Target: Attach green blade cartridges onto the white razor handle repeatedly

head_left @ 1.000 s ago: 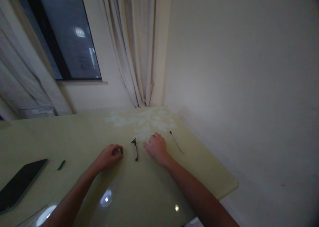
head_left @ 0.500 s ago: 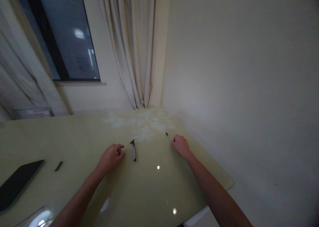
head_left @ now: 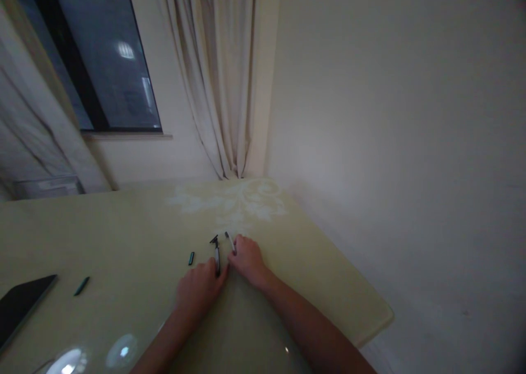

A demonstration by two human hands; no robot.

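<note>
Table (head_left: 123, 237) glossy, smooth, pale yellow-green, lamp glints on near edge; faint whitish floral pattern at far end. Razor (head_left: 215, 251) plastic-looking, dark head, pale handle. Curtain (head_left: 213, 78) cream cloth, matt, folded. Wall (head_left: 390, 116) matt, plain. Window pane (head_left: 107, 62) reflective glass

left hand (head_left: 200, 289): bare, no ring or watch | right hand (head_left: 247, 259): bare | forearms: unsleeved

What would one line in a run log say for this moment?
left hand: on black-headed razor handle | right hand: gripping thin white stick | small teal cap: lying apart | surface: glossy yellow-green table
</note>
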